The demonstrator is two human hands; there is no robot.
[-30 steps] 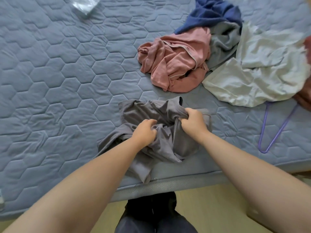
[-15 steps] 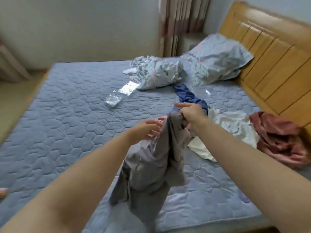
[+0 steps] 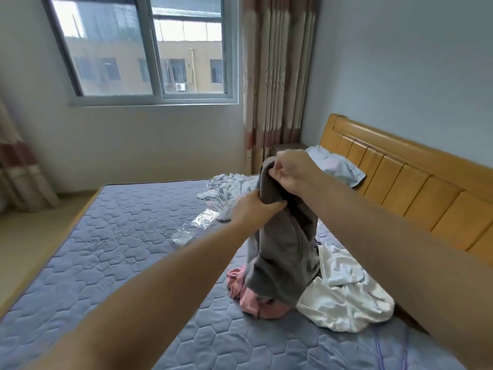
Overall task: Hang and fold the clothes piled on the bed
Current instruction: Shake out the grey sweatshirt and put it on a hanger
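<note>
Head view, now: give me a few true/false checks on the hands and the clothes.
1. Both hands hold the grey garment. True: right hand grips its top, left hand just below.
2. The grey garment lies flat on the bed. False: it hangs lifted.
3. A pink garment lies beside a white garment. True.
4. The left hand holds a hanger. False: it holds grey fabric.
</note>
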